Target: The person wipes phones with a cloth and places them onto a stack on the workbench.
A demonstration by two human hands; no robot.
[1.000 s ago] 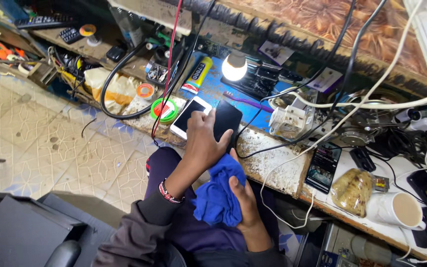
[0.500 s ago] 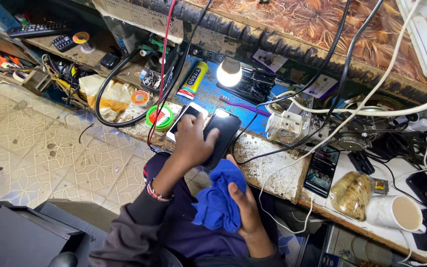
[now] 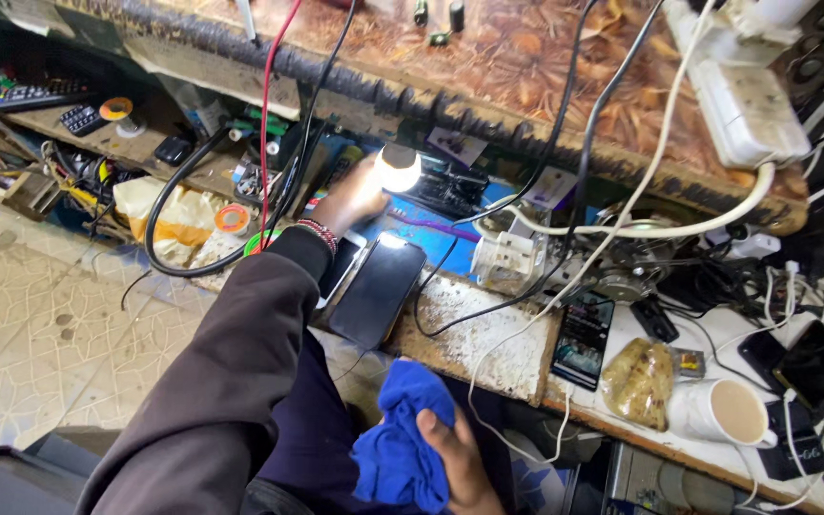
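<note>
My left hand [image 3: 350, 198] reaches across the workbench to a spot just left of a lit bulb [image 3: 399, 168]. Glare hides its fingers, so I cannot tell whether they hold anything. A black phone [image 3: 379, 291] lies screen up on the bench edge beside my left sleeve. A second phone [image 3: 347, 262] with a pale rim lies partly under that wrist. Low over my lap, my right hand [image 3: 452, 460] grips a crumpled blue cloth [image 3: 395, 448].
A phone with a lit screen [image 3: 584, 339], a clear bag of food [image 3: 639, 381] and a mug of milky tea [image 3: 727, 412] sit to the right. Black and red cables [image 3: 269, 143] cross the bench. A white power strip [image 3: 751, 105] hangs above. Tape rolls [image 3: 233, 219] lie at left.
My left hand let go of the black phone, which now lies on the bench, and reached forward to the bulb. The right hand with the cloth dropped lower.
</note>
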